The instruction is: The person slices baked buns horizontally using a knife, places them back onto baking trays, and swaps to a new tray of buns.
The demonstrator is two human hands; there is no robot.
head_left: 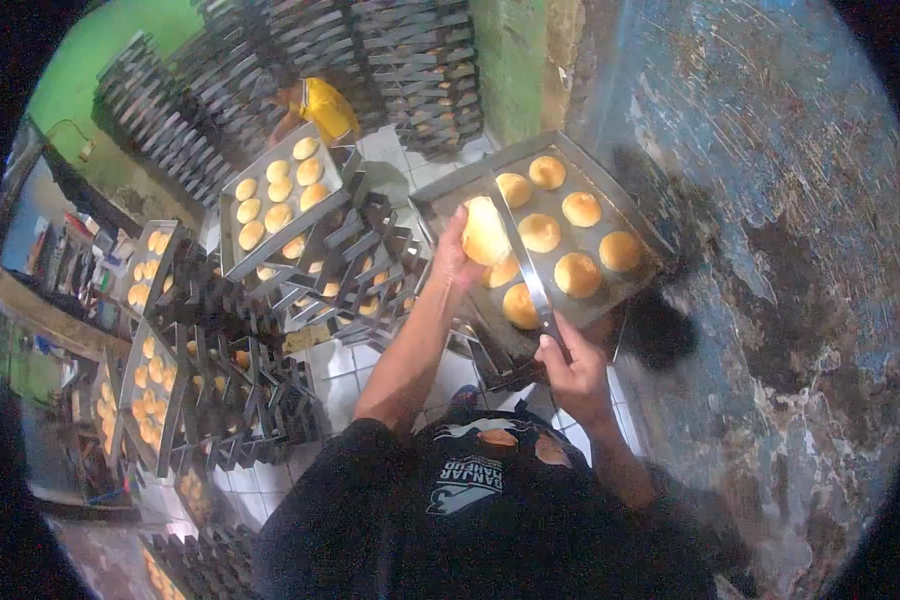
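Scuffed blue paint covered the wall (pixel 770 150) beside a tray (pixel 582 241) of spaced round buns (pixel 620 250), and crisscrossed tray stacks (pixel 415 85) stood farther back. Above the tray's near-left part, the left hand (pixel 453 258) was partly closed around a pale-topped bun (pixel 484 238), apparently to steady it while leaving its right side exposed to the long knife (pixel 519 245). The right hand (pixel 573 372) was curled closed around the handle, well below the bun, probably keeping its fingers clear of the blade, which slanted up alongside the bun.
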